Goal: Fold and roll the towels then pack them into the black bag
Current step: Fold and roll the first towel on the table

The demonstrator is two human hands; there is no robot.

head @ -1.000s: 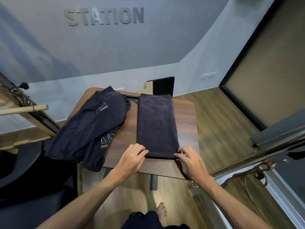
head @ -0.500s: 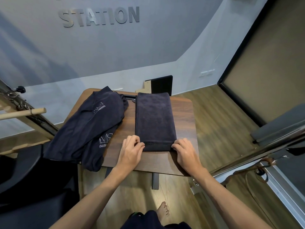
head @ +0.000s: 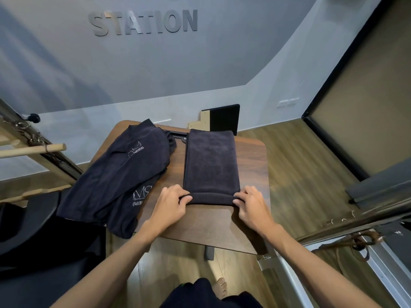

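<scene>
At the near end of the folded towel (head: 211, 165), on the right half of the desk (head: 251, 156), I have a small roll (head: 211, 199) started, and both my hands are on it. My left hand (head: 171, 204) pinches the roll's left end, thumb and fingers curled round the cloth; my right hand (head: 250, 205) does the same at the right end. I grip the two ends rather than the middle so the roll stays even across its width and does not wander into a cone as it travels away from me.

The towel lies as a long narrow strip running from near to far, its far edge reaching the far side of the desk — folded narrow, I judge, so the finished roll will be short enough to fit a bag. The flat part ahead of the roll looks smooth, which should let it wind tightly.

To the left, a heap of dark towels (head: 115, 178) with pale printed lettering lies loosely and spills over the desk's left and near-left edge; it is just beside my strip but not touching it, kept clear so that it does not get caught up in the rolling. I cannot make out the black bag with any certainty from here.

Most of the job seems ahead — this roll has barely begun, and the heap waits unfolded.
</scene>
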